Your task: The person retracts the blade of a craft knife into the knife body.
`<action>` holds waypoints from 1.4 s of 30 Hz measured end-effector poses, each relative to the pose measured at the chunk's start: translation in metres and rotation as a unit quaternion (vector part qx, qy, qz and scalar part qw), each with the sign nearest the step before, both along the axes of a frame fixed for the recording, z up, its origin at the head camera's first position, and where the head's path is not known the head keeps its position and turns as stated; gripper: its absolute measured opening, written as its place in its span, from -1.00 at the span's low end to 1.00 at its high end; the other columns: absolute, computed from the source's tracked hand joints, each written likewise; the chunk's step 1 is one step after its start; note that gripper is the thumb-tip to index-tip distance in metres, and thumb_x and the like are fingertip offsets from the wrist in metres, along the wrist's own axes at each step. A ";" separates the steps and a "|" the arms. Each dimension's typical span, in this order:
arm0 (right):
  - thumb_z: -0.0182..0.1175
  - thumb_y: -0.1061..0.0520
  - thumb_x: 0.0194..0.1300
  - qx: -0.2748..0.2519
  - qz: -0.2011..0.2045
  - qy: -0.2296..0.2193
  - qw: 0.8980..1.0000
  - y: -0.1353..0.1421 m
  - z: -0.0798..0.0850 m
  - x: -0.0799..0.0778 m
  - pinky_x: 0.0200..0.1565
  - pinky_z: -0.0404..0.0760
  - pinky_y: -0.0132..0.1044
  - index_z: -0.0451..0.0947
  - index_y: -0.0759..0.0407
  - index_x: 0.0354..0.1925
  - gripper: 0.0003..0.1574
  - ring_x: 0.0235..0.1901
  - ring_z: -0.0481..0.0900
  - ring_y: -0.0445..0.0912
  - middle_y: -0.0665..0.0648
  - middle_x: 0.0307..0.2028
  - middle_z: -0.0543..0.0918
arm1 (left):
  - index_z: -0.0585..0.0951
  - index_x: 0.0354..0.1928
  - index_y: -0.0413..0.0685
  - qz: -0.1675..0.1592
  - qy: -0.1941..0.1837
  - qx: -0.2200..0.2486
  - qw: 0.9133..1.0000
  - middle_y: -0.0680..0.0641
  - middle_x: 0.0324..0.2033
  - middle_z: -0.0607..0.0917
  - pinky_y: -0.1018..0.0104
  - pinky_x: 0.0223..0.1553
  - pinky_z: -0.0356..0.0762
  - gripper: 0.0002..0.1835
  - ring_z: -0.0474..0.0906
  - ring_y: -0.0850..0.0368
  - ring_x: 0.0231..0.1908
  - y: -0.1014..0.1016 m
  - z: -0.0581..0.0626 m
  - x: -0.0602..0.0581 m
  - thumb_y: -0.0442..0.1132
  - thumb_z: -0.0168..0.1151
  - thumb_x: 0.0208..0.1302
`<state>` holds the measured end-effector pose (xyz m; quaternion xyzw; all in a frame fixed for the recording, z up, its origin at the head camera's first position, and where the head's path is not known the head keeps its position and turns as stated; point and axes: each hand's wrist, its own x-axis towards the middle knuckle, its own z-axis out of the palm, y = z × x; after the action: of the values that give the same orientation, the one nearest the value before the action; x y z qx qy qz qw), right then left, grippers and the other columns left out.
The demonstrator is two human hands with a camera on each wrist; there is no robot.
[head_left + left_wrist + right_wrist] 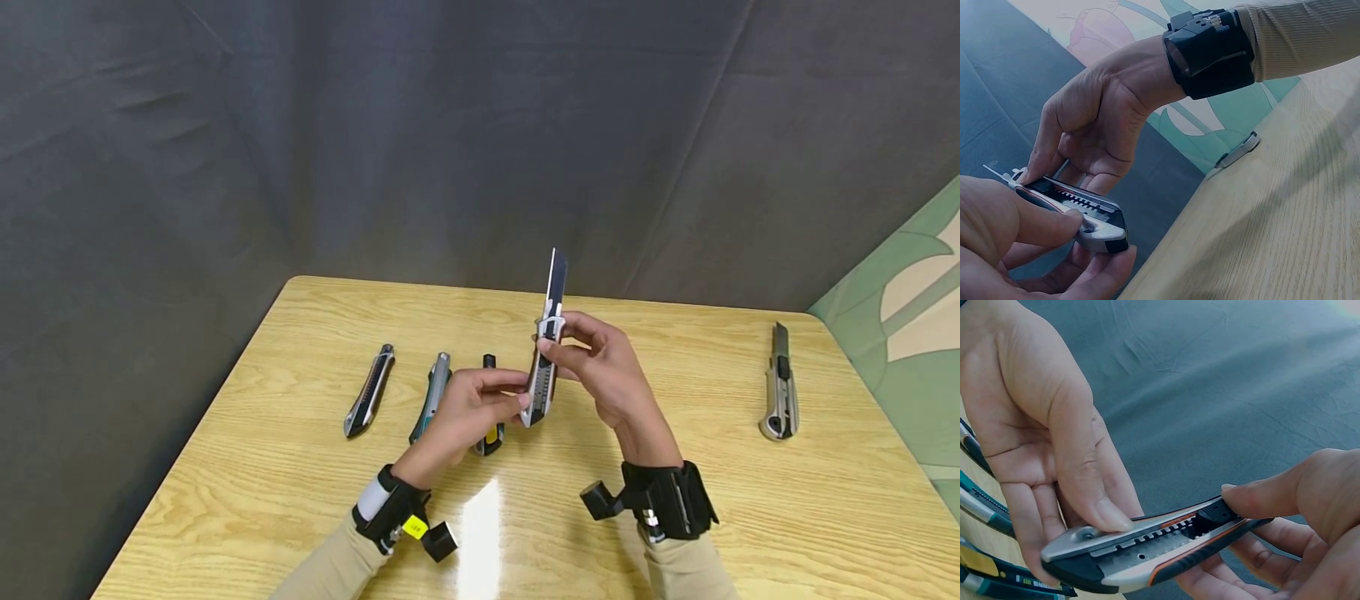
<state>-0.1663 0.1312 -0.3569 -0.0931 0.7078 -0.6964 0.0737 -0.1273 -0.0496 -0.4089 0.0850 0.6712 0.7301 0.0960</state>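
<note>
Both hands hold a silver-and-black utility knife (542,379) with orange trim, tilted above the table. Its long blade (556,279) sticks out of the upper end, pointing away. My left hand (468,412) pinches the butt end; its thumb (1107,512) lies along the silver edge in the right wrist view. Higher up, my right hand (603,367) grips the body near the blade, its thumb (1266,495) against the black slider (1215,514). In the left wrist view, the right fingers reach over the knife (1088,219) from behind.
Left of the hands lie a dark utility knife (370,392), a teal-and-grey one (433,392) and a black-and-yellow one (491,437), the last two partly hidden by the left hand. A silver utility knife (780,392) lies far right on the wooden table (240,417). Grey cloth (465,150) hangs behind.
</note>
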 end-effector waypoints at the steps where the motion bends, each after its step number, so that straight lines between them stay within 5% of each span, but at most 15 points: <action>1: 0.29 0.16 0.11 0.001 0.002 0.000 1.000 0.000 0.000 0.000 -0.22 0.69 -0.16 0.47 0.29 0.04 -0.49 -0.22 0.64 0.02 0.23 -0.18 0.52 | 0.64 -0.06 -0.09 0.000 0.000 0.001 1.000 -0.18 -0.16 0.68 -0.06 -0.22 0.63 -0.71 0.65 -0.05 -0.29 0.000 0.000 0.000 -0.33 0.26 0.13; 13: 0.33 0.08 0.07 0.000 -0.008 -0.005 1.000 -0.002 0.001 0.001 -0.17 0.67 -0.21 0.49 0.21 0.04 -0.45 -0.17 0.63 0.03 0.21 -0.13 0.54 | 0.64 -0.03 -0.06 0.011 0.007 0.002 1.000 -0.13 -0.11 0.67 -0.11 -0.17 0.60 -0.70 0.63 -0.03 -0.25 -0.001 0.003 0.000 -0.31 0.24 0.16; 42: 0.21 0.08 0.20 0.036 0.021 -0.002 0.999 0.000 -0.001 0.000 -0.11 0.64 -0.14 0.54 0.35 -0.02 -0.55 -0.17 0.62 0.03 0.34 -0.11 0.63 | 0.64 -0.05 -0.10 0.008 -0.014 0.005 1.000 -0.23 -0.15 0.67 -0.13 -0.19 0.59 -0.71 0.64 -0.04 -0.30 -0.002 0.002 0.000 -0.32 0.25 0.15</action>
<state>-0.1666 0.1314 -0.3581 -0.1040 0.7300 -0.6691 0.0925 -0.1269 -0.0518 -0.4070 0.0698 0.6667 0.7353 0.0995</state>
